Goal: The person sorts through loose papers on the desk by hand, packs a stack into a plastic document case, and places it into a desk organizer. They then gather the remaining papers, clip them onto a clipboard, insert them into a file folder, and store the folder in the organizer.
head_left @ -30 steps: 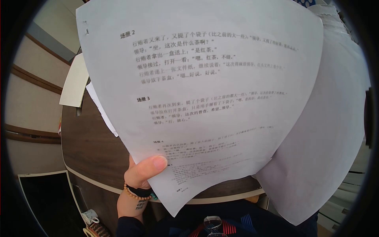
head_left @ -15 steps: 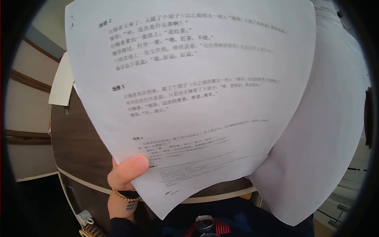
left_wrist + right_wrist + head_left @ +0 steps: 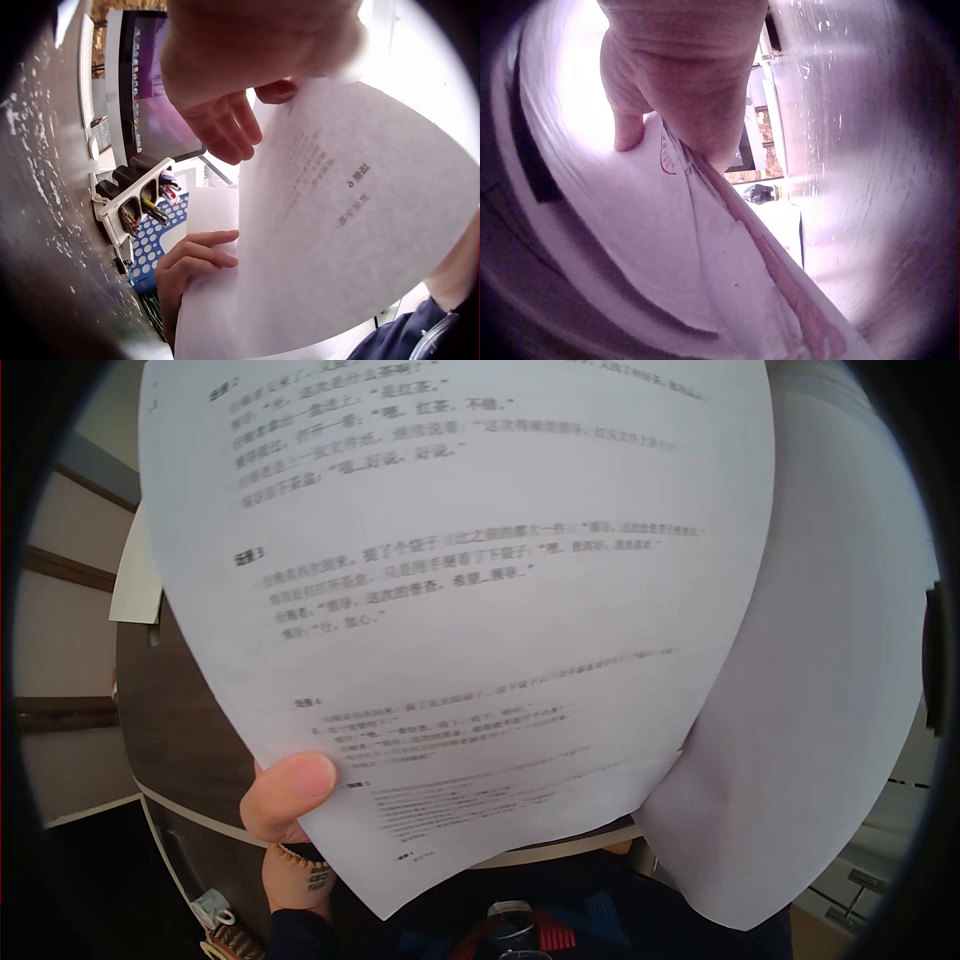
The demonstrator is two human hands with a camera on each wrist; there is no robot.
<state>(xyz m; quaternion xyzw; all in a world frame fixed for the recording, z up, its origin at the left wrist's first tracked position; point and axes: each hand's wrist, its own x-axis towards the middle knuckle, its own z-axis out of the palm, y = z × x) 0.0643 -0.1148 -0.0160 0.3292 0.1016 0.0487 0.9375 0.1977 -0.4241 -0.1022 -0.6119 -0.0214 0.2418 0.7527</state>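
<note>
A printed sheet fills the middle of the head view, its lower left edge pinched by my left hand, thumb on the printed side. Another sheet, blank on the visible side, bends down at the right. In the left wrist view my left hand is above the paper, with several fingers behind it; my right hand lies against the sheets farther off. Seen from the right wrist, my right hand holds the bent sheets between thumb and fingers. The head view hides this hand.
A dark desk with a pale edge lies behind the paper. A black panel is at lower left. The left wrist view has a monitor, a pen holder and a blue dotted item.
In the head view, the printed sheet and my left hand have shifted left, and the upper lines of text have moved up, partly out of view. My left thumb stays on the sheet's edge.
</note>
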